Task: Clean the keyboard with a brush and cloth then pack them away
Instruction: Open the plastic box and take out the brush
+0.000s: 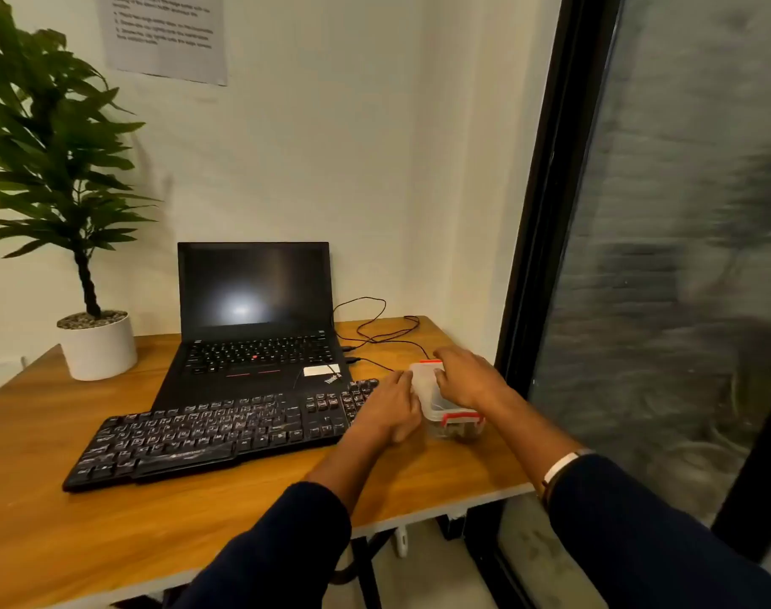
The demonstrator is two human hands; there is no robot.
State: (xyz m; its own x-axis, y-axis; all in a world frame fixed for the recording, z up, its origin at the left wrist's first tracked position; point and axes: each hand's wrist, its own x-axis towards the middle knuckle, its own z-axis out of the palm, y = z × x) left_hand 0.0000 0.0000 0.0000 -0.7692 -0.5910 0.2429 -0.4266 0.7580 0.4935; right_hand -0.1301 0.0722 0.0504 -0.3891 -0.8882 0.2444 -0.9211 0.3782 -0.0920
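Both hands clasp clear plastic box on counter: left hand at 9 o'clock side, right hand on lid; keyboard just beside, 9 o'clock.

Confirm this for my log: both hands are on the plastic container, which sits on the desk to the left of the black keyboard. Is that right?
Not quite. The head view shows the plastic container to the right of the black keyboard, not the left. The rest holds: the left hand and right hand are both on it, on the desk.
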